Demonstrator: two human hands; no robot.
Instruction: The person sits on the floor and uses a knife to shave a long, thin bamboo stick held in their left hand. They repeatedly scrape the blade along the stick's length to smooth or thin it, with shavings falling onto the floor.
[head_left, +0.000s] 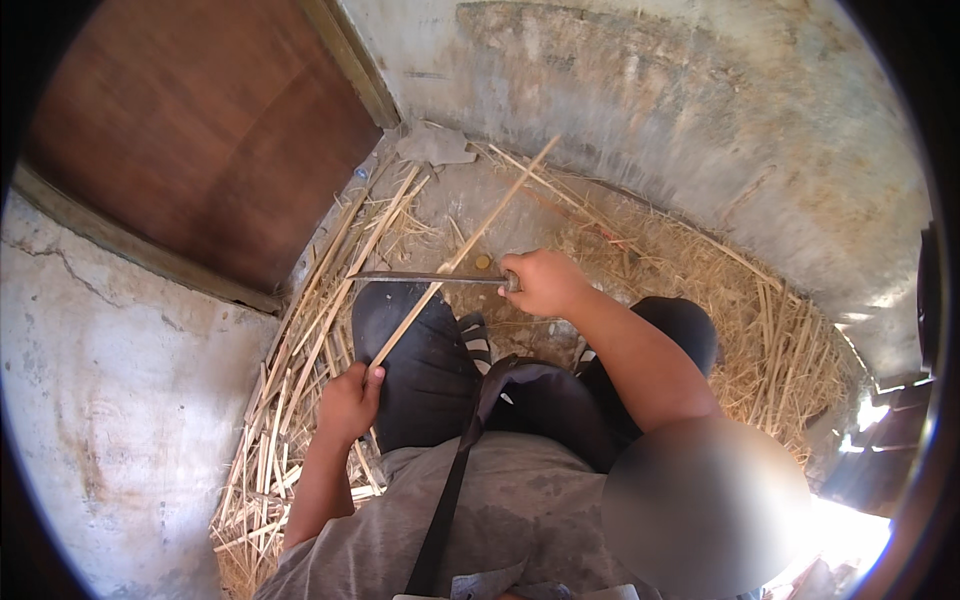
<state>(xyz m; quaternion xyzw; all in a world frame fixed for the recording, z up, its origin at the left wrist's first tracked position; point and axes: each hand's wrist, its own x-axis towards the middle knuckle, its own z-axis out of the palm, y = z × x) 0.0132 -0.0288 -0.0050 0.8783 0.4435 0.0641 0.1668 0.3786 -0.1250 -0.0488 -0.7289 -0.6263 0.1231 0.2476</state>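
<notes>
My left hand is closed around the lower end of a long, pale bamboo strip. The strip slants up and away to the right, over my left knee. In my right hand is the handle of a long, thin-bladed knife. Its dark blade points left and crosses the strip just beyond my left knee, seeming to touch it. The fingers of my right hand are wrapped round the handle.
Many split bamboo strips lie in a pile along the left wall. More strips and shavings cover the floor at right. A flat grey stone lies by the brown door. A stained wall curves round the far side.
</notes>
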